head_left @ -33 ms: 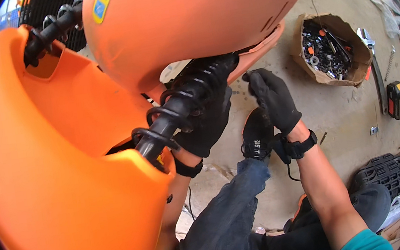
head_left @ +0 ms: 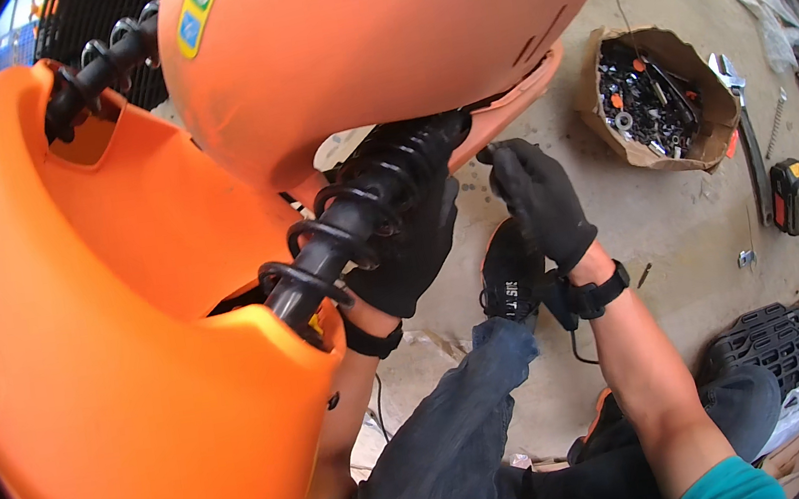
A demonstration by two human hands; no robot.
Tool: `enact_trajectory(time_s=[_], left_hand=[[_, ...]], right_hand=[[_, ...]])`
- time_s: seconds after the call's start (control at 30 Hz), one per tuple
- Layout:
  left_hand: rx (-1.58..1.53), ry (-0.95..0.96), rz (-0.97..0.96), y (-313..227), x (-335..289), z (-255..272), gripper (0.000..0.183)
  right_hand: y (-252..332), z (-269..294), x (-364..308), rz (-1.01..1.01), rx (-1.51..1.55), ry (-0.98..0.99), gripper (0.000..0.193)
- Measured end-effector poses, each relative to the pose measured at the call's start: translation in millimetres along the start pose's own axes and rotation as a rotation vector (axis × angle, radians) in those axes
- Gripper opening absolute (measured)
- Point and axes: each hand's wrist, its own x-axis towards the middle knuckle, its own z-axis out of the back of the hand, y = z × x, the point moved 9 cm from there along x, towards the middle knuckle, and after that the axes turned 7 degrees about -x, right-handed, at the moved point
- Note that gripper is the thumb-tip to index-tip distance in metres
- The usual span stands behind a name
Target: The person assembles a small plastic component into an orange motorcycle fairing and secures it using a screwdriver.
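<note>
My left hand [head_left: 413, 260], in a black glove, reaches up behind a black coil-spring shock absorber [head_left: 347, 218]. The spring covers its fingers, so their grip is hidden. To the right, my black-gloved right hand [head_left: 547, 202] is closed, fingertips pinched by the lower edge of a faded orange body panel [head_left: 372, 41]. A small dark bit shows at those fingertips, too unclear to name. The shock runs from beneath that panel down into a brighter orange fender [head_left: 125, 387] on the left. A second shock absorber [head_left: 108, 68] shows at upper left.
An open cardboard box [head_left: 715, 145] of mixed metal hardware sits on the concrete floor at right. Beside it lie an adjustable wrench [head_left: 744, 118], a loose spring [head_left: 775, 123] and a battery pack [head_left: 794, 195]. A black plastic grid piece [head_left: 760, 345] lies by my knee.
The scene has shifted very slightly in view, mostly leftward. Both hands keep about the same places and poses.
</note>
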Motion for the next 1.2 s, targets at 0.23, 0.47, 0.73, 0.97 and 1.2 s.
enact_trajectory(time_s=[0.23,0.47,0.73,0.97,1.2], left_hand=[[-0.198,-0.112,0.038,-1.7,6.6,13.3,0.057],[-0.19,-0.161,0.026,-0.5,4.0,9.7,0.057],[-0.176,-0.136,0.075,4.5,1.1,2.4,0.052],[-0.245,-0.129,0.069,4.3,2.7,1.1,0.049],[-0.254,-0.146,0.09,7.0,1.5,-1.7,0.048]], right_hand=[[21.1,8.1,-6.1,0.211,-0.288,-0.161,0.021],[29.0,5.6,-2.5,0.307,-0.324,-0.114,0.018],[-4.9,0.2,9.7,-0.027,0.091,0.103,0.029],[30.5,5.6,-6.6,0.438,-0.556,-0.224,0.021],[-11.4,-11.3,9.4,-0.145,0.28,0.351,0.032]])
